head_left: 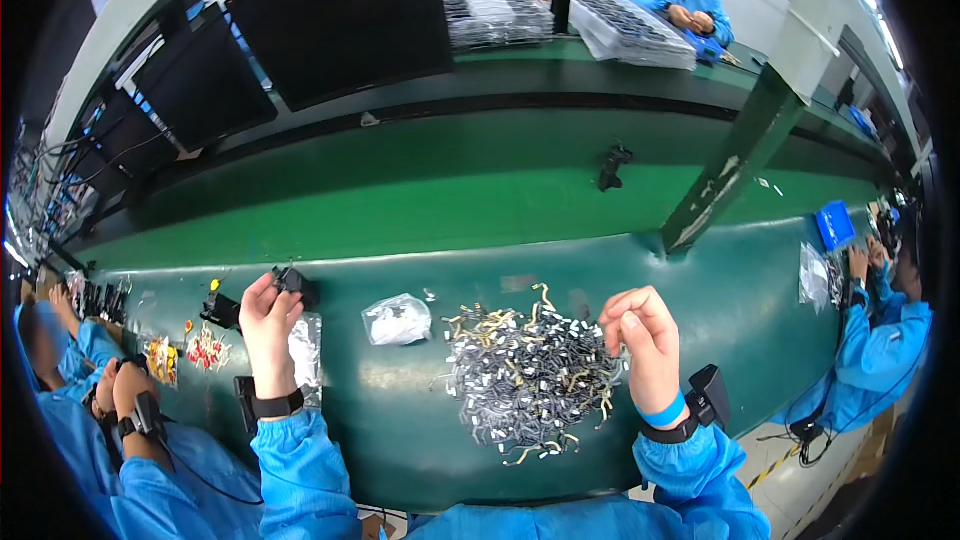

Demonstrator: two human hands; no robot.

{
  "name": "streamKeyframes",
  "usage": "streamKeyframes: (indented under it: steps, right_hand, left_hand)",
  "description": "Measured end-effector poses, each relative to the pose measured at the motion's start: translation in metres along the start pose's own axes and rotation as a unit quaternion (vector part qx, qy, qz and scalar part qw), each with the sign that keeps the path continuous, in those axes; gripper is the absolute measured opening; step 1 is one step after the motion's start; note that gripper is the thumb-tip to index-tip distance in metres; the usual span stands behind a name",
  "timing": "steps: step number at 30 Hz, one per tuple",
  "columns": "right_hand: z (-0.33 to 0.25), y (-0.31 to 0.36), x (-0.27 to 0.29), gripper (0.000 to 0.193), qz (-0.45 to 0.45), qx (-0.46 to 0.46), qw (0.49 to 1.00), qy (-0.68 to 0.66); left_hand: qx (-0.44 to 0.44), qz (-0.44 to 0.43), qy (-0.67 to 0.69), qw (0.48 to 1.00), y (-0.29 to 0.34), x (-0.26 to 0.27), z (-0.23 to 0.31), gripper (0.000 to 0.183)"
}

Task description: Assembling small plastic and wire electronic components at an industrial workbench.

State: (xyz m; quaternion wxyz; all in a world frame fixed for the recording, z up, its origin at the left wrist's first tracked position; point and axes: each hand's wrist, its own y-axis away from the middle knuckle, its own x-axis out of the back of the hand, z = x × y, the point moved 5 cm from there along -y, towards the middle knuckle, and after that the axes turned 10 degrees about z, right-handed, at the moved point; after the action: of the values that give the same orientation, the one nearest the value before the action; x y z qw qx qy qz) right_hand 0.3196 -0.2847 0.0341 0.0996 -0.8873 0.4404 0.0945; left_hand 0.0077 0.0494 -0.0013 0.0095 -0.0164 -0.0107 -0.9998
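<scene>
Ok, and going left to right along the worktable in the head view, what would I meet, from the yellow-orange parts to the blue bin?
Yellow-orange parts → red-and-white parts → left hand → clear bag of white pieces → heap of small cables → right hand → blue bin.

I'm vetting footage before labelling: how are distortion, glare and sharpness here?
Head view: fisheye distortion bows the long edges of the green bench; head view: pale sheen on the bench edge near the pillar; head view: left hand and right hand fairly clear, but single pieces in the cable pile hard to separate.
</scene>
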Motion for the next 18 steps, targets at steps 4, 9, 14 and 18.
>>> streamKeyframes:
  steps: [4, 9, 14, 18]
  right_hand:
    - [-0.012, -0.012, 0.034, 0.006, 0.008, 0.0, 0.998, 0.061]
    - [-0.01, -0.023, 0.037, 0.006, 0.015, -0.009, 0.992, 0.129]
    - [-0.013, -0.041, 0.041, 0.008, 0.029, 0.038, 0.979, 0.199]
    - [-0.005, -0.083, 0.044, 0.008, 0.037, 0.071, 0.955, 0.286]
  left_hand:
    - [-0.025, 0.042, -0.013, 0.999, 0.04, -0.012, 0.01, 0.043]
    - [-0.122, 0.055, -0.078, 0.988, 0.051, 0.0, 0.039, 0.048]
    - [-0.195, 0.084, -0.078, 0.974, 0.084, -0.003, 0.072, 0.042]
    - [-0.232, 0.032, -0.033, 0.972, 0.113, -0.017, 0.087, 0.03]
